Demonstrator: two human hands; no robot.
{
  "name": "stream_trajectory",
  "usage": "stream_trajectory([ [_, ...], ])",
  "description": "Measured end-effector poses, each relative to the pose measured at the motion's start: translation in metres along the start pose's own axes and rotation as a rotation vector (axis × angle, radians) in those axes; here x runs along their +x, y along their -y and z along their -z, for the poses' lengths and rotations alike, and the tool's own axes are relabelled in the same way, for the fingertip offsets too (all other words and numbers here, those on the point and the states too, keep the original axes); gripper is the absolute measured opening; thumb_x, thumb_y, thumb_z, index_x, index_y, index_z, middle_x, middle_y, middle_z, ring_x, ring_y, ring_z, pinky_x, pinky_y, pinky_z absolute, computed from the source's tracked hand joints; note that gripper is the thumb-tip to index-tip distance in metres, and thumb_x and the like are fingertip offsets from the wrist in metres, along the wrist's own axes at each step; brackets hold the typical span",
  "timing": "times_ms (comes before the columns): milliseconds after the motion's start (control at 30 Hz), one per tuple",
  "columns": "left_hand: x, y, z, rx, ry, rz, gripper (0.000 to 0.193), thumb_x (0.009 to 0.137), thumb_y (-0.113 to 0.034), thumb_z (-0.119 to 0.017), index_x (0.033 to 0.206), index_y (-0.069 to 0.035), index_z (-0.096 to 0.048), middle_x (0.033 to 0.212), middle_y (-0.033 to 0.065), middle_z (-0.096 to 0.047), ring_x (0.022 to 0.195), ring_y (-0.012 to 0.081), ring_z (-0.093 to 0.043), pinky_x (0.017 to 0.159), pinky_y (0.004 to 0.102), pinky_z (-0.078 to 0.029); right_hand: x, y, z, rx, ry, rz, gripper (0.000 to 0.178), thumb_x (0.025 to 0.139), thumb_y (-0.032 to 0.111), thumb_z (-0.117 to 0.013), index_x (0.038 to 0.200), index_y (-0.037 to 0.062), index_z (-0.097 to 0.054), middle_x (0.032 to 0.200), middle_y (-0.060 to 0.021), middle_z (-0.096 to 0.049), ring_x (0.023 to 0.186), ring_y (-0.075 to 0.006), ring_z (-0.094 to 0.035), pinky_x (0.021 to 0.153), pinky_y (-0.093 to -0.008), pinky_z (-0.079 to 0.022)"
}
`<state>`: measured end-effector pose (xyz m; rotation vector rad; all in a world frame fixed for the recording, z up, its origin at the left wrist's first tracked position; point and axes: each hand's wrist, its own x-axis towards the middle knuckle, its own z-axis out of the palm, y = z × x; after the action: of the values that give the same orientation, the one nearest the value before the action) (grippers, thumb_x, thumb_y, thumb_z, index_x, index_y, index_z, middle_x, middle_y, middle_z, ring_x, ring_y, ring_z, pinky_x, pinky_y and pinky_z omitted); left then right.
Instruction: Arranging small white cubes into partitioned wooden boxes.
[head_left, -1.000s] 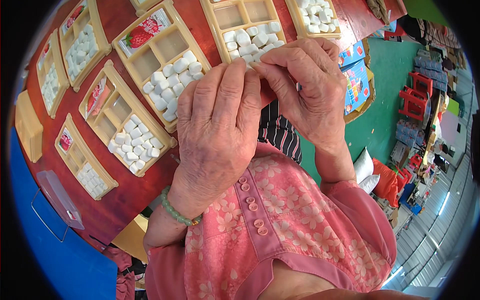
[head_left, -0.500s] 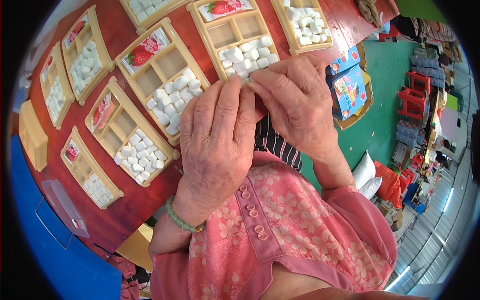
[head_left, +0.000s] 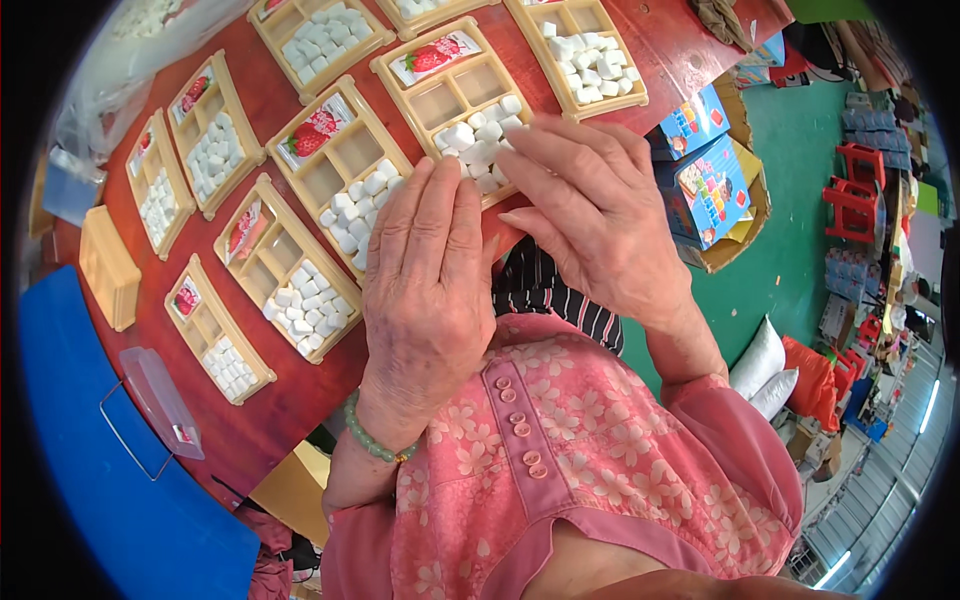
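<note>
Both my hands are at the near end of a beige compartment tray [head_left: 435, 105] holding white marshmallows [head_left: 470, 140] and a strawberry-print sachet [head_left: 436, 56]. My left hand [head_left: 425, 265] has its fingers stretched out side by side, tips at the tray's near left corner; its thumb is hidden. Over the tray's near right corner, my right hand [head_left: 605, 220] reaches with fingertips at the marshmallows and its thumb apart. I see nothing held in either hand. Left of my left hand lies another tray [head_left: 320, 180] with marshmallows and a sachet, its near corner partly covered by that hand.
Several similar filled trays [head_left: 262, 240] stand across the red table [head_left: 215, 300]. A stack of beige trays [head_left: 110, 270] and a clear plastic container [head_left: 160, 400] are at the left. Right of the table, an open carton [head_left: 745, 215] holds blue printed boxes [head_left: 708, 190].
My fingertips, which met at the tray's near edge, have come apart. The right thumb has separated from its fingers, uncovering more marshmallows. The view has shifted slightly.
</note>
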<state>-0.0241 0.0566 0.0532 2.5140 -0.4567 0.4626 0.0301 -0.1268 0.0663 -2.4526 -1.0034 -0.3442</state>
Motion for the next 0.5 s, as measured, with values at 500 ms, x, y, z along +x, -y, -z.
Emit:
stream_trajectory([
  [500,0.002,0.002,-0.007,0.130,0.152,0.064,0.050,0.090,-0.013,-0.063,0.135,0.007,-0.055,0.149,0.0197,-0.049,0.144,0.0331,-0.042,0.118,0.0529,-0.030,-0.004,-0.001,-0.010,-0.096,0.226,-0.068,0.083,0.088,0.062,-0.055,0.149,0.0065,-0.047,0.153,-0.0095,-0.048,0.145,-0.0257,-0.041,0.121,-0.0586,-0.017],
])
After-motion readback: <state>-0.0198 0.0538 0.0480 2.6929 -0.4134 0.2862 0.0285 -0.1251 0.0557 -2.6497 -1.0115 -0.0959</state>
